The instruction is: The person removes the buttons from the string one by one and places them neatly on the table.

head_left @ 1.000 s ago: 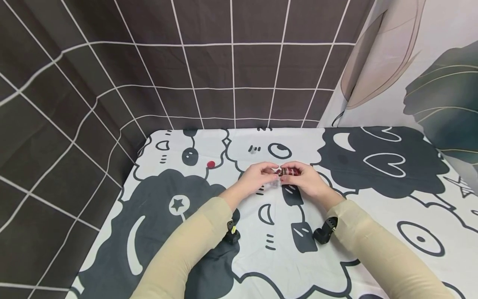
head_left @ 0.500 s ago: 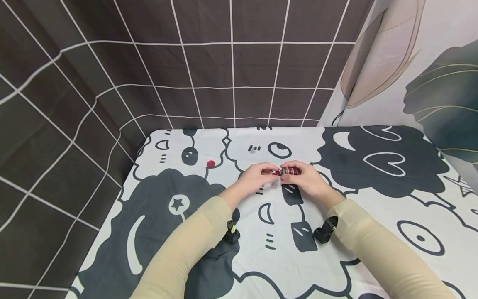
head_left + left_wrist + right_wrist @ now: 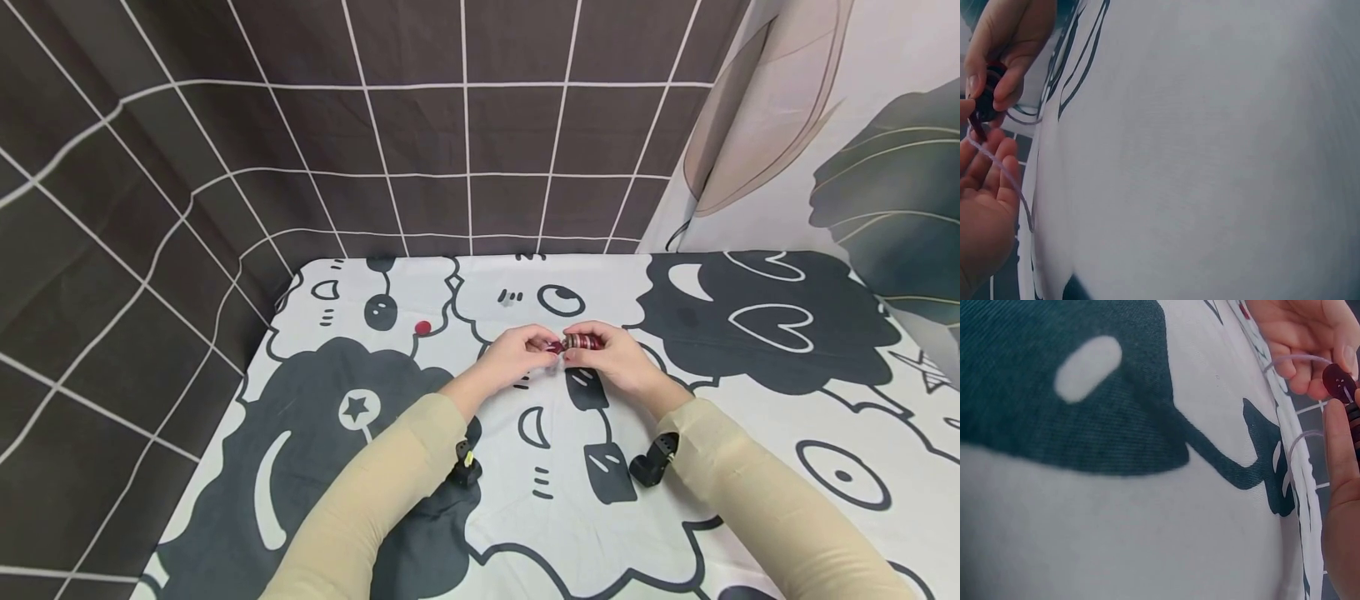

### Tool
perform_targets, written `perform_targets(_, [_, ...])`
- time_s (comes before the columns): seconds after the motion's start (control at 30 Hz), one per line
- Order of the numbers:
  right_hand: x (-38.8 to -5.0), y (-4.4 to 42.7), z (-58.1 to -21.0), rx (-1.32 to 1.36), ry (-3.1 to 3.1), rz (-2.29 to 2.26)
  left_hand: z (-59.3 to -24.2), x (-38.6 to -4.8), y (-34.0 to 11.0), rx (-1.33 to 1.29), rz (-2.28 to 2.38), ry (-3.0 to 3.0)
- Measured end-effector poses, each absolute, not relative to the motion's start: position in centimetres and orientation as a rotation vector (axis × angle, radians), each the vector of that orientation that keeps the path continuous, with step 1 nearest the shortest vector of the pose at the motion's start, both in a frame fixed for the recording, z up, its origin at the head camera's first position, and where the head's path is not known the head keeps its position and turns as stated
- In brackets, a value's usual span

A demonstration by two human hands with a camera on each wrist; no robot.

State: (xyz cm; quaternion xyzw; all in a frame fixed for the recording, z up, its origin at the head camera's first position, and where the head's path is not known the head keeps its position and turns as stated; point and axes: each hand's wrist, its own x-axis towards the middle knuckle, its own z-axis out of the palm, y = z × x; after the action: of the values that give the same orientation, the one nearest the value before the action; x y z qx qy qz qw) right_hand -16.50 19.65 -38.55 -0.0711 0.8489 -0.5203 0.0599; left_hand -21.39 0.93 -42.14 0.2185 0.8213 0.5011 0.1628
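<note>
My left hand (image 3: 513, 350) pinches a dark red button (image 3: 1338, 381) between thumb and fingertips; small holes show in its face in the right wrist view. Right beside it, my right hand (image 3: 611, 358) grips a stack of striped red, brown and pale buttons (image 3: 582, 342) by its sides. The button is at the stack's left end; I cannot tell whether they touch. A thin pale purple cord (image 3: 1007, 172) runs from the button and loops down past the left palm. More cord curves out near the stack. The fingers hide part of the stack.
A white cloth with dark cartoon prints (image 3: 540, 533) covers the table. A red round spot (image 3: 423, 327) lies left of the hands; whether printed or loose is unclear. Dark gridded curtains (image 3: 420, 133) stand behind and at left, a leaf-patterned one (image 3: 885, 192) at right.
The dark red button between the left fingertips has turned slightly and shows more of its red face. Both hands have stayed nearly in place.
</note>
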Motion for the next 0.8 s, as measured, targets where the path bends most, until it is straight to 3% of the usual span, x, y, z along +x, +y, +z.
perform_targets(0.8, [-16.41,19.64,-38.62,-0.198,2.59,-1.55,-41.9,-21.26,0.51,0.612,1.414,2.381])
